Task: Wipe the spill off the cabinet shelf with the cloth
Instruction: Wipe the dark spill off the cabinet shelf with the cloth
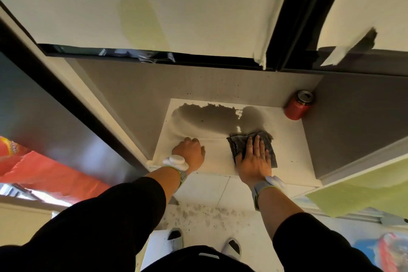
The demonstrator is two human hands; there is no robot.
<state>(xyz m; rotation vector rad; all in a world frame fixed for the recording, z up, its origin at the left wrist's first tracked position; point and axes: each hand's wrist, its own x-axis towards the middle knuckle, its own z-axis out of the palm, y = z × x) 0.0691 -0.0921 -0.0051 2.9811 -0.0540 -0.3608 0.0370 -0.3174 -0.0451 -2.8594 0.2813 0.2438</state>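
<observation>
Both arms reached forward from black sleeves. The right hand [254,161] lay flat, fingers straight, grip released, pressing the dark cloth [254,146] onto the white shelf [293,139]. At nine o'clock of it, the left hand [189,150] rested on the shelf, fingers curled under, grasping nothing visible. Beyond, the dark spill [212,117] spread at twelve o'clock, touching the cloth's far edge. A red can [299,105] stood at the far right corner.

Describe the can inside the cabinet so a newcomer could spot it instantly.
Find the white cabinet shelf between the grey side walls. Follow it to the back right corner, beyond the dark spill and the grey cloth under the right hand. The can stands there: red, with a silver top, the only container on the shelf.
</observation>
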